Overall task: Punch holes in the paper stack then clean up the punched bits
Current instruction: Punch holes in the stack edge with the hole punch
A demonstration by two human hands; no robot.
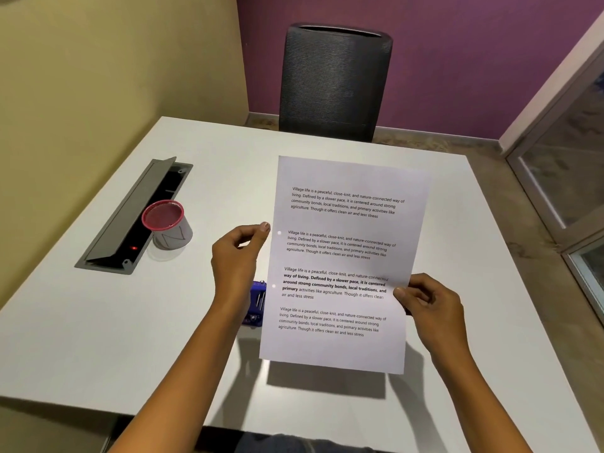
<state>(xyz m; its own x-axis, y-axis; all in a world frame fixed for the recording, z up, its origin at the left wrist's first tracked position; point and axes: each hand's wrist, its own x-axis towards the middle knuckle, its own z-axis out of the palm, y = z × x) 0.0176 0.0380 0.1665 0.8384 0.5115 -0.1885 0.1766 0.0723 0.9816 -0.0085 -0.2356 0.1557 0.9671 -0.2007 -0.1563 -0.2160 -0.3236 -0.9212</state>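
A white paper stack (343,263) with printed text is held up above the white table (98,322), tilted toward me. Two punched holes show along its left margin. My left hand (237,259) pinches the sheet's left edge near the upper hole. My right hand (428,305) grips the right edge lower down. A blue hole punch (256,302) sits on the table below the paper's left edge, mostly hidden by my left wrist and the paper.
A grey cup with a pink rim (168,223) stands left of the paper, next to an open cable hatch (130,217) set in the table. A dark mesh chair (336,83) is at the far side. A glass partition (562,178) is to the right.
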